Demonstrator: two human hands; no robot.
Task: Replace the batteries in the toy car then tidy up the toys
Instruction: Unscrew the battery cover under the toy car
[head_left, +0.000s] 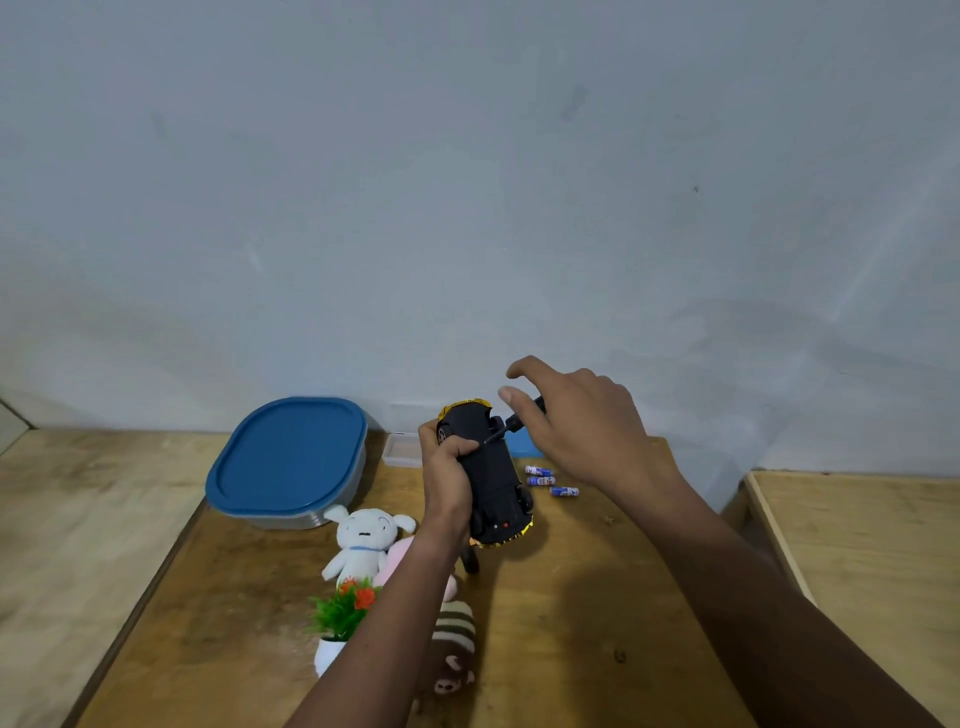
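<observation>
A black toy car (491, 478) with gold trim is held upside down above the wooden table (566, 613), its underside facing me. My left hand (445, 475) grips its left side. My right hand (576, 421) holds a small black screwdriver (511, 423), its tip resting on the car's underside near the far end. Three blue batteries (550, 480) lie on the table just right of the car. A white plush dog (363, 540), a pink plush (402, 553) and a striped brown plush (454, 649) lie near my left forearm, partly hidden by it.
A clear container with a blue lid (288, 462) stands at the back left. A small clear tray (402, 449) sits against the wall behind the car. A little potted fake plant (343, 618) stands at the front left. A second wooden surface (872, 561) is at the right.
</observation>
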